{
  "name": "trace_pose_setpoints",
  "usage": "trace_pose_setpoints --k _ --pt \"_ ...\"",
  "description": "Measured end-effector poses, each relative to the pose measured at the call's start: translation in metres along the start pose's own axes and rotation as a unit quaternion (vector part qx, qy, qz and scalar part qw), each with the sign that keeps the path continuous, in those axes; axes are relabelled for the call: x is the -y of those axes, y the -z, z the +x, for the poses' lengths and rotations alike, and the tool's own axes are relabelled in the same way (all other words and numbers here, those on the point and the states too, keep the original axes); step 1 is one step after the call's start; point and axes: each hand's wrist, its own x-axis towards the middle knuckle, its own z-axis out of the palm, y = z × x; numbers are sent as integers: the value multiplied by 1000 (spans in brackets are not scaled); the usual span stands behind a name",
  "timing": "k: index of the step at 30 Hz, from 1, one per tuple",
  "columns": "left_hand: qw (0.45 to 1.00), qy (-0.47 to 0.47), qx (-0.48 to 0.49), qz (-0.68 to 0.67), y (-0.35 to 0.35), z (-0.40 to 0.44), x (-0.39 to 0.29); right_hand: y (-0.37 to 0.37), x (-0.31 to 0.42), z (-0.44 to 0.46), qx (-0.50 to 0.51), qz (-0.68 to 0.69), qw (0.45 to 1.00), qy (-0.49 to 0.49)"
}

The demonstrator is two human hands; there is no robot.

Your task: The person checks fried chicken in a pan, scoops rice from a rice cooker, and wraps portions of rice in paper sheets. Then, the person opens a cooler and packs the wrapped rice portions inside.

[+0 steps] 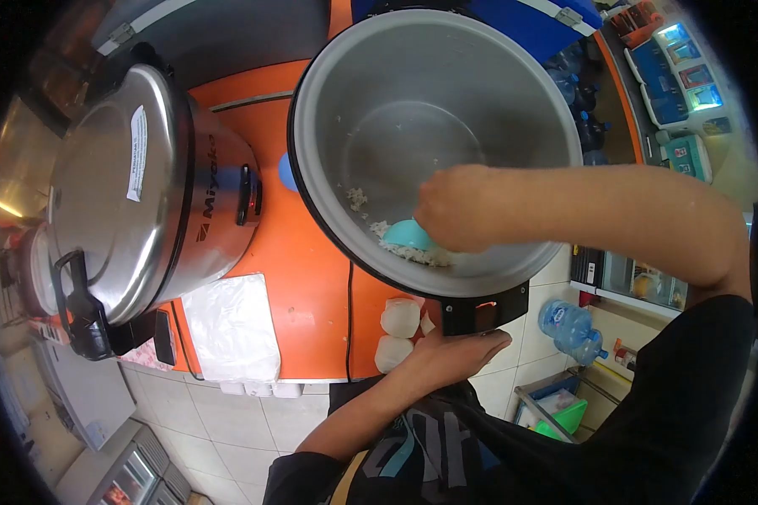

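Note:
Inside the large grey pot (421, 135), my right hand (456, 209) is closed around a turquoise scoop (406, 234), whose handle is hidden by the fingers. The scoop touches white rice (417, 254) on the pot's near inner wall, and a small clump of rice (357, 199) lies to its left. My left hand (463, 352) is below the pot's black handle bracket (484, 313), wrapped against its lower edge. The pot is tilted, with its opening towards me.
A steel Miyako rice cooker (109, 194) stands left on the orange table (303, 295). White plastic sheets (232, 328), a phone (165, 338) and pale round containers (399, 318) lie near the front edge. Water bottles (568, 328) stand on the floor at right.

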Motion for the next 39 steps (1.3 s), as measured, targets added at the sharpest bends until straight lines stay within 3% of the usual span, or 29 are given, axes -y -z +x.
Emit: trace_pose_setpoints --k 1,3,5,6,9,11,12,13,14,16,18,20,24,26,28,30,33,35,38,39 --pt "997 -20 -76 -2 -3 -1 0 -6 -17 8 -31 -20 998 42" --pt "998 -8 -67 -18 -1 -1 -3 -2 -49 15 -61 -39 994 79" --pt "998 4 -58 -35 1 -2 -4 11 -78 15 137 201 969 -37" --pt "998 -12 -62 -26 2 -2 -3 8 -87 16 136 202 969 -38" --pt "997 -30 -69 -23 6 1 -2 -3 -105 27 81 293 952 -40" --pt "997 -35 -65 -30 13 2 -5 -5 -106 37 -78 165 981 -62" --pt "999 14 14 -47 19 2 -8 -9 -101 46 -81 166 981 -60" --pt "992 63 93 -64 22 3 -9 -20 -94 60 -166 116 975 -90" --pt "991 65 95 -62 18 2 -9 -27 -84 68 -249 66 959 -120" --pt "998 -7 -57 -21 7 -2 -6 -42 -60 76 -250 79 959 -109" --pt "998 -8 -54 -8 5 -2 -4 -54 -31 69 -246 93 960 -95" --pt "999 -11 -53 3 4 0 -3 -59 -13 50 -177 127 971 -98" --pt "999 -19 -49 -15 5 1 -3 -47 -44 29 -116 51 992 -5" --pt "998 -21 -50 -8 15 1 -7 -41 -69 22 -38 157 986 35" --pt "995 48 88 -24 31 6 -13 -47 -91 8 -54 205 976 53" --pt "994 61 87 -36 24 3 -12 -52 -115 -1 -66 253 962 77" --pt "991 83 100 -42 23 3 -13 -38 -139 -14 -111 161 979 62" --pt "989 94 110 -41 21 3 -12 -16 -138 -24 -58 -69 993 -75" --pt "994 60 77 -50 6 -1 -3 -36 -135 5 21 -192 972 -134" --pt "999 10 -6 -43 0 -2 -1 -41 -132 9 22 -191 972 -134"
